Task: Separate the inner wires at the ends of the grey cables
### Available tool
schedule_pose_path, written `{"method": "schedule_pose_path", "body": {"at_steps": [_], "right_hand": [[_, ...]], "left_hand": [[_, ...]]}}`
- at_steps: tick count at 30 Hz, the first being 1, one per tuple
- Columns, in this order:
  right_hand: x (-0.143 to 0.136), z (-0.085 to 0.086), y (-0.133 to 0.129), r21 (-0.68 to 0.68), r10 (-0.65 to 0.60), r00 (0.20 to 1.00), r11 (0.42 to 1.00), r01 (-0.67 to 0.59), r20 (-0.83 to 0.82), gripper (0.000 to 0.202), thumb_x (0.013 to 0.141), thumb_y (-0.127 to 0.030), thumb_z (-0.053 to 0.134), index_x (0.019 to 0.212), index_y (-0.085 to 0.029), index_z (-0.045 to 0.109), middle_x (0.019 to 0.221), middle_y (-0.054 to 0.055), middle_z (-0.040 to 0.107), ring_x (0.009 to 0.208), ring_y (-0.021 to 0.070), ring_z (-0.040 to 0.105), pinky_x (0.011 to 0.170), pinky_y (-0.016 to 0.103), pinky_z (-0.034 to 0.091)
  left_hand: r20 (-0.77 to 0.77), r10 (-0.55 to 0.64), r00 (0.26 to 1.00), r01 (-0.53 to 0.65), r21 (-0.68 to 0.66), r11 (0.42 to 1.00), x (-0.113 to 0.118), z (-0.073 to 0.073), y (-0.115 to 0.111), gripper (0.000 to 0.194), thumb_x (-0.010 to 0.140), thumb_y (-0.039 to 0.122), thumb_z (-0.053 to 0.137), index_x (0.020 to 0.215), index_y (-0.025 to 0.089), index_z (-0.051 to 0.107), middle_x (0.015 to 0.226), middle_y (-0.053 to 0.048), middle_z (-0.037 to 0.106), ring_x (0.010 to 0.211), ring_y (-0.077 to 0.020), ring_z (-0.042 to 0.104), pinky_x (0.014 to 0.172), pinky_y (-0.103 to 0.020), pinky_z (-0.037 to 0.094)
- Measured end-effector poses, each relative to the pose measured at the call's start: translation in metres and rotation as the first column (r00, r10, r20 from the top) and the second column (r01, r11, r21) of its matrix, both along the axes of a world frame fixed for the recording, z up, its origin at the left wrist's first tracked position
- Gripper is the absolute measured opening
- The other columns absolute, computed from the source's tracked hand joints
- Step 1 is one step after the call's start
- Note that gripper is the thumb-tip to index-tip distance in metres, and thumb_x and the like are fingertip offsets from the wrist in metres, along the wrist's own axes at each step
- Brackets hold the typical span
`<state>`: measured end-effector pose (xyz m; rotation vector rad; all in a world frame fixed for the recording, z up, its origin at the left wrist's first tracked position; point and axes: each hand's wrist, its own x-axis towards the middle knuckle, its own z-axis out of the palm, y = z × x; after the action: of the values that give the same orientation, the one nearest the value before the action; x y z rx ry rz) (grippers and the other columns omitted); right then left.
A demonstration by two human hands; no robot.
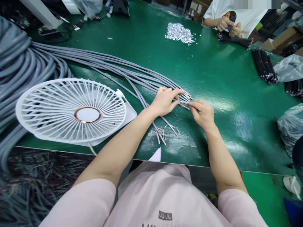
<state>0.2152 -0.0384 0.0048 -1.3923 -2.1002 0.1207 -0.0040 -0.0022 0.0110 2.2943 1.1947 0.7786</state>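
Observation:
Grey cables run from the left across the table and end in stripped tips near its middle. My left hand is closed on one cable close to its stripped end, with other cable ends just beyond the fingers. Thumb and fingers of my right hand pinch the tip of that same cable, where bare shield strands show. Nearer to me lie several more cable ends with frayed shield wires, apart from both hands.
A white fan stands left of my left forearm, beside a big coil of grey cable. Silvery foil scraps lie farther back. Across the table a co-worker's hands are over black wire bundles; plastic bags sit at right.

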Motion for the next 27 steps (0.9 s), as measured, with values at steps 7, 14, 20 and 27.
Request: {"method": "schedule_pose_path", "body": {"at_steps": [7,14,20,27], "right_hand": [[-0.004,-0.003,0.002,-0.029,0.025,0.998,0.999,-0.027,-0.059,0.021,0.092,-0.024,0.058,0.097,-0.024,0.078,0.09,0.006,0.075,0.082,0.0182,0.068,0.072,0.03,0.05],[-0.01,-0.009,0.004,-0.027,0.016,0.996,0.999,-0.019,-0.089,0.018,0.092,-0.023,0.058,0.095,-0.023,0.076,0.09,0.006,0.074,0.083,0.019,0.068,0.074,0.031,0.051],[-0.022,-0.017,0.007,-0.055,-0.016,0.965,0.998,0.001,-0.261,0.012,0.089,-0.021,0.058,0.09,-0.022,0.07,0.09,0.003,0.073,0.081,0.0173,0.066,0.078,0.03,0.052],[-0.033,-0.022,0.008,-0.163,-0.116,0.858,0.986,0.038,-0.501,0.008,0.086,-0.025,0.063,0.091,-0.021,0.068,0.081,0.001,0.068,0.07,0.0146,0.061,0.068,0.028,0.049]], "left_hand": [[-0.02,0.009,1.0,-0.009,-0.013,1.0,0.0,0.002,-0.001,0.046,0.089,0.021,0.057,0.134,0.027,0.052,0.101,-0.001,0.073,0.099,-0.0209,0.061,0.095,-0.037,0.03],[0.005,0.013,1.0,-0.013,-0.013,1.0,0.0,-0.001,0.0,0.053,0.088,0.021,0.058,0.14,0.025,0.047,0.101,-0.001,0.074,0.101,-0.0206,0.062,0.096,-0.037,0.03],[0.047,0.041,0.998,-0.039,-0.038,0.998,0.002,-0.005,0.003,0.059,0.086,0.021,0.059,0.143,0.023,0.042,0.1,-0.001,0.075,0.099,-0.0197,0.064,0.099,-0.037,0.032],[0.119,0.077,0.99,-0.066,-0.094,0.993,0.004,-0.007,0.003,0.061,0.084,0.021,0.062,0.142,0.021,0.041,0.091,0.0,0.075,0.093,-0.0186,0.068,0.1,-0.037,0.037]]}}
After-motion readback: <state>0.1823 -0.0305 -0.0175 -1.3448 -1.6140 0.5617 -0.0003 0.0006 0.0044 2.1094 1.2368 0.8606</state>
